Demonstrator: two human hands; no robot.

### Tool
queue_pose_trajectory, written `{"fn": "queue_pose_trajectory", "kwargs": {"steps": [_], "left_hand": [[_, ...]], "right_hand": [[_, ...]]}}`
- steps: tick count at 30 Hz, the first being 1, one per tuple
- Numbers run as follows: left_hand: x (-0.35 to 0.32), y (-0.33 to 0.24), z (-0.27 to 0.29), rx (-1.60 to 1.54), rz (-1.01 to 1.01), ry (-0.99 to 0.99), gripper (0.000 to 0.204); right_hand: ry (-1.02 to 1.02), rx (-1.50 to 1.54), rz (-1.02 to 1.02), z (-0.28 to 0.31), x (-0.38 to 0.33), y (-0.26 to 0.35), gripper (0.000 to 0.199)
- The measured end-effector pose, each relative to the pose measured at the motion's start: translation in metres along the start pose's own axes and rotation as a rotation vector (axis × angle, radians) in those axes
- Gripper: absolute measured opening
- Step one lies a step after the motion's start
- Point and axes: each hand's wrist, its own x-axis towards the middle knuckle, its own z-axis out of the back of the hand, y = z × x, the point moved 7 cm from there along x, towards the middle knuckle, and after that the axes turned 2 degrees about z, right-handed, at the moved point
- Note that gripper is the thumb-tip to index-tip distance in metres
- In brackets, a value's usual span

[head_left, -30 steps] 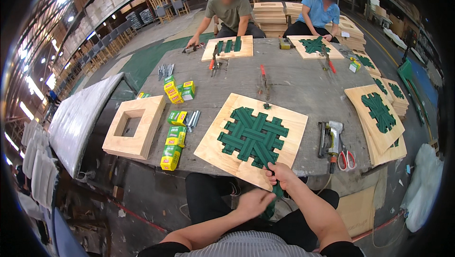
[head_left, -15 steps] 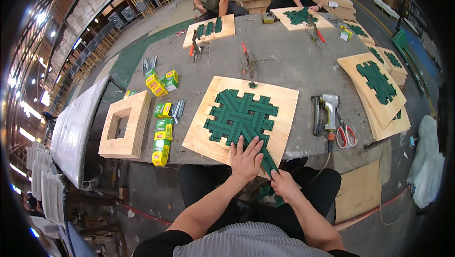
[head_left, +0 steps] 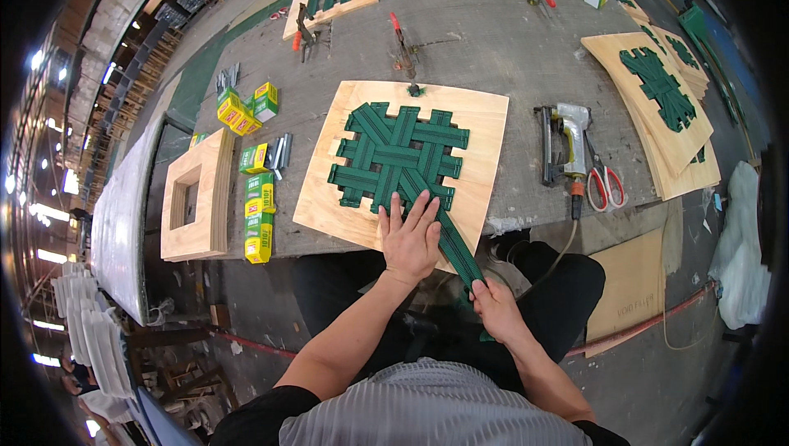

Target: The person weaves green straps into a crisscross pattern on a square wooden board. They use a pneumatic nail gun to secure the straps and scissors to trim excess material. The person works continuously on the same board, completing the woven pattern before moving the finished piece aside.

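A light plywood panel (head_left: 481,129) lies on the grey table in front of me, with green webbing straps (head_left: 399,154) woven across its middle. My left hand (head_left: 411,240) rests flat on the lower part of the weave, fingers spread over the straps. From under those fingers a long diagonal strap (head_left: 457,249) runs down past the panel's near edge. My right hand (head_left: 496,306) is closed around that strap in front of the table, and the strap looks taut between both hands. A toggle clamp with a red handle (head_left: 403,47) stands at the panel's far edge.
Right of the panel lie a staple gun (head_left: 567,142) with a hose and red-handled scissors (head_left: 606,187). Stacked webbed panels (head_left: 649,109) sit farther right. Staple boxes (head_left: 259,191), loose staple strips (head_left: 281,152) and square wooden frames (head_left: 197,199) are on the left. Co-workers sit across the table.
My view has tilted down, so the table sits higher in it. My right hand has drawn the strap slightly farther from the panel; my left hand stays on the weave.
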Motion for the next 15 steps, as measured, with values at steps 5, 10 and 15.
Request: {"fn": "queue_pose_trajectory", "kwargs": {"steps": [5,10,15], "left_hand": [[0.001,0.003,0.001,-0.019,-0.003,-0.027,0.041],[0.001,0.004,0.004,-0.073,0.02,-0.027,0.04],[-0.001,0.007,0.008,-0.112,0.031,-0.043,0.039]], "right_hand": [[0.001,-0.047,-0.018,0.002,-0.004,-0.003,0.039],[-0.002,-0.153,-0.042,0.002,-0.002,-0.011,0.039],[0.032,-0.329,-0.004,0.002,0.015,-0.017,0.039]]}}
